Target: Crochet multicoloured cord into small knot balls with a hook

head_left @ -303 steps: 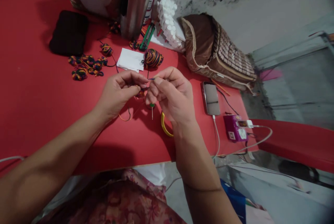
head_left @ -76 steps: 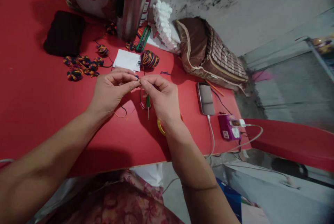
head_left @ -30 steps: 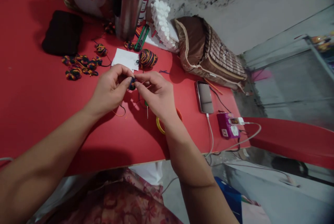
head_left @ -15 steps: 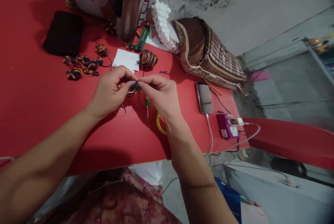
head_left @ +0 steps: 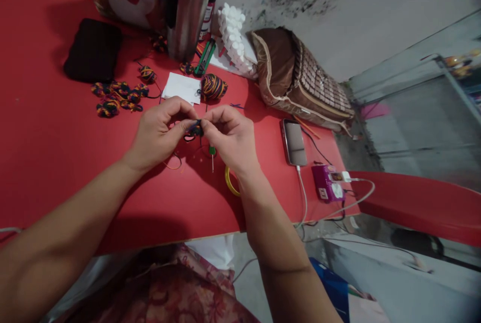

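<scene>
- Closer together than ten seconds earlier, the right hand [head_left: 235,142] and left hand [head_left: 160,130] now meet over a small dark yarn piece [head_left: 195,130].
- Fingers of both hands are pinched together on the piece, thumbs toward the near side, forearms reaching in from the near edge.
- A blue strand [head_left: 237,106], not seen in the first frame, lies right of a striped yarn ball [head_left: 214,87].
- Near the right hand, a green-handled tool [head_left: 212,151] and partly hidden yellow ring [head_left: 228,177] rest on the red table [head_left: 150,202].
- At far right, a brown bag [head_left: 280,62] sits by a stained wall [head_left: 319,27].
</scene>
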{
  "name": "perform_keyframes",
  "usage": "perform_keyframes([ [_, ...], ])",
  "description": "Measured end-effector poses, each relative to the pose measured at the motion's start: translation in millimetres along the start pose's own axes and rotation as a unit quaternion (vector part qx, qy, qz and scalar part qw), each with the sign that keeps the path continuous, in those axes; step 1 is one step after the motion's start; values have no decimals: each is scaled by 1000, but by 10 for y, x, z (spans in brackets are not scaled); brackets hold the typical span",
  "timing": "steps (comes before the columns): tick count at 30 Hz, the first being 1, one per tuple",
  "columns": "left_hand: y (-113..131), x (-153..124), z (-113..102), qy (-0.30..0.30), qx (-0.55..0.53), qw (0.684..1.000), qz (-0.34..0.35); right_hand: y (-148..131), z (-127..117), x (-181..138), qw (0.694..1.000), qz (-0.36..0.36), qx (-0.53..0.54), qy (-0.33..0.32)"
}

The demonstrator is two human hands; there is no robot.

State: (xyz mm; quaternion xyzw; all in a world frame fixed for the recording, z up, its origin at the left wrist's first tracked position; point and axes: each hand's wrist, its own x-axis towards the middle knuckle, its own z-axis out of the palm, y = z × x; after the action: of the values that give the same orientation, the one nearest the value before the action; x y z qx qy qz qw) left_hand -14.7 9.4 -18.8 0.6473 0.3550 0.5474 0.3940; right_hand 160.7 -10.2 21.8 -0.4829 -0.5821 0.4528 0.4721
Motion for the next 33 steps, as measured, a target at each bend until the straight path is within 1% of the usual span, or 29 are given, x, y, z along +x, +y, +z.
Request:
perform_keyframes([
  [2, 9, 14, 1, -1, 9, 1000, 13, 1, 18, 1, 1000, 2, 3, 13],
  [6, 55, 27, -10, -4, 17, 999, 29, 1, 29, 1, 997, 30, 40, 57],
  [8, 80, 18, -9, -4, -1, 1000, 13, -4, 25, -2, 996, 43, 54, 63],
  [12, 97, -12, 28, -12, -78, 995, -54, -24, 30, -18, 996, 48, 34, 67],
  [14, 77, -21, 61, -4, -100, 994, -52, -29, 44, -31, 996, 35, 15, 83],
  [16, 44, -24, 93, 11, -100, 994, -33, -29, 63, -43, 995, 5, 5, 97],
  [19, -3, -21, 118, 24, -90, 996, -16, -32, 85, -59, 995, -31, 6, 99],
  [22, -16, -20, 112, 26, -90, 995, -17, -50, 84, -66, 996, -33, 20, 86],
  [25, 21, -35, 99, 25, -93, 995, -24, -67, 51, -53, 997, 0, 35, 65],
  [28, 88, -62, 96, 6, -123, 989, -81, -52, -4, -14, 995, 41, 84, 38],
  [30, 120, -77, 99, -7, -145, 982, -122, -26, -42, 14, 990, 57, 125, 7],
  [31, 125, -81, 102, -8, -148, 980, -129, -12, -58, 25, 988, 61, 140, -9],
  [33, 111, -84, 106, -3, -142, 983, -114, 8, -83, 36, 985, 64, 159, -34],
])
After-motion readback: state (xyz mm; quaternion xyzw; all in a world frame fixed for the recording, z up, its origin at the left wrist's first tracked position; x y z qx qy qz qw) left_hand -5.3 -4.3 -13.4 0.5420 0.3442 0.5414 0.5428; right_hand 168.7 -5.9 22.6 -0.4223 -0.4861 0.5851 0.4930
